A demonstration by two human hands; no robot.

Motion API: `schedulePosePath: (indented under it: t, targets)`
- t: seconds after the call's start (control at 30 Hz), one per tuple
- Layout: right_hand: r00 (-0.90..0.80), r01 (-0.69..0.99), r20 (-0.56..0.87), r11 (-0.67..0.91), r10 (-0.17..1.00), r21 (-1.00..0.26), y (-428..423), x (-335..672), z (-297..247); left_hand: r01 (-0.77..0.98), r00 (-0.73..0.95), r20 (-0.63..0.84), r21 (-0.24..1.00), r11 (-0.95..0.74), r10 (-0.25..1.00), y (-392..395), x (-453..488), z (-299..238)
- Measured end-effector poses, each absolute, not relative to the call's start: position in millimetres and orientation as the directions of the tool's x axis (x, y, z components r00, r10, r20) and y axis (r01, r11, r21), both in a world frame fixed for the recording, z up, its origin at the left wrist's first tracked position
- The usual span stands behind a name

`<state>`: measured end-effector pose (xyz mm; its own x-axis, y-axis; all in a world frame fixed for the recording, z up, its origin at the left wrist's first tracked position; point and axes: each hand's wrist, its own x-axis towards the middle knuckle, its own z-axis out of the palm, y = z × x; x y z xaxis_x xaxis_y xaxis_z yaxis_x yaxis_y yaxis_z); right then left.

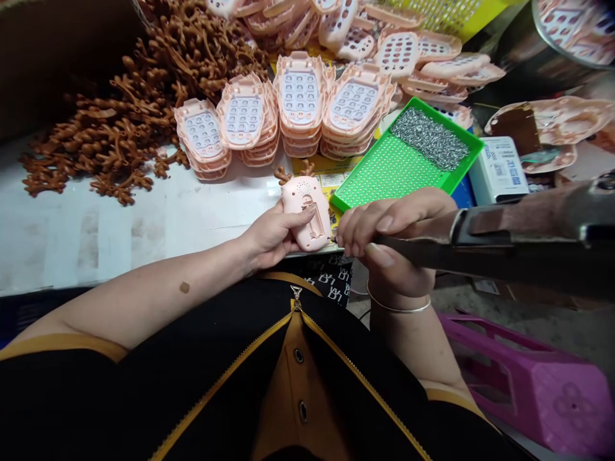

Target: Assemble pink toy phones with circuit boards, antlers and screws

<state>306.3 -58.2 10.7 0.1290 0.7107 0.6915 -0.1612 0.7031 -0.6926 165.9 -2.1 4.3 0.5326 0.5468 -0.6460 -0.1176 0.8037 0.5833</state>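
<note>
My left hand (273,234) grips a pink toy phone shell (306,211) with brown antlers on top, back side up, at the table's front edge. My right hand (391,240) is closed round the shaft of a long dark power screwdriver (504,240) that runs in from the right. Its tip meets the lower right edge of the shell. A thin bangle sits on my right wrist.
Stacks of pink keypad shells (300,102) stand behind on the white table (120,224). A heap of brown antler parts (144,96) lies at the back left. A green tray (384,176) holds several small screws. A pink plastic stool (533,378) stands at the lower right.
</note>
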Motion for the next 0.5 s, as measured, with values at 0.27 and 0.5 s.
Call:
schedulePosePath:
  t: [0.27,0.5]
  targets:
    - [0.155,-0.113,0.641,0.658,0.752,-0.744,-71.3,306.6,21.1,-0.086,0.524,-0.663,0.583,0.808,0.535,-1.0,165.7,4.0]
    - [0.42,0.193,0.661,0.65,0.622,-0.735,-89.4,354.1,29.5,-0.113,0.497,-0.675,0.572,0.812,0.545,-0.8,167.3,3.6]
